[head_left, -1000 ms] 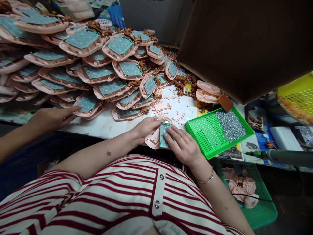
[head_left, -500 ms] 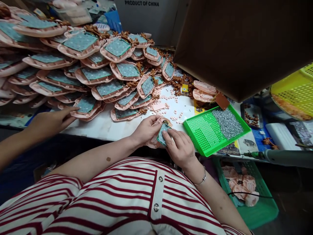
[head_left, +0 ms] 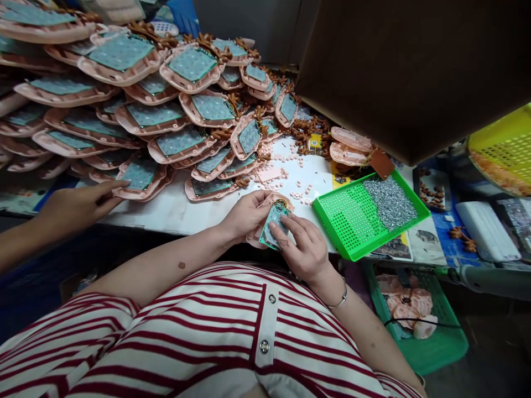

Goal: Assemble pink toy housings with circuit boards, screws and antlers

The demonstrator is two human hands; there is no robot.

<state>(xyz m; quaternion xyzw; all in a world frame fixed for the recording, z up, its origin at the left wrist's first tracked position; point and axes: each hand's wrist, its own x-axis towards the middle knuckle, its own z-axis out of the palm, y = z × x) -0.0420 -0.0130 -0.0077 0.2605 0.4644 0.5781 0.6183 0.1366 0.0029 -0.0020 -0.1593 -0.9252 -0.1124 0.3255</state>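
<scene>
My left hand grips a pink plastic shell by its left edge, above the front of the table. A green circuit board with a translucent sheet over it lies in the shell, tilted, and thin wires show at its top end. My right hand has its thumb and fingertips pressed on the board's face and right edge. The shell's lower right part is hidden behind my right hand. Pink shells with similar boards and brown figure-shaped parts are stacked to the left.
Another person's hand touches a shell at the pile's front. A green tray holds many screws. Small pink pieces are scattered on the white table. A large cardboard box overhangs the right; a green basket stands below.
The circuit board shows more of its face, with my right fingers shifted a little on it. The view has moved slightly. The other person's hand stays at the same shell.
</scene>
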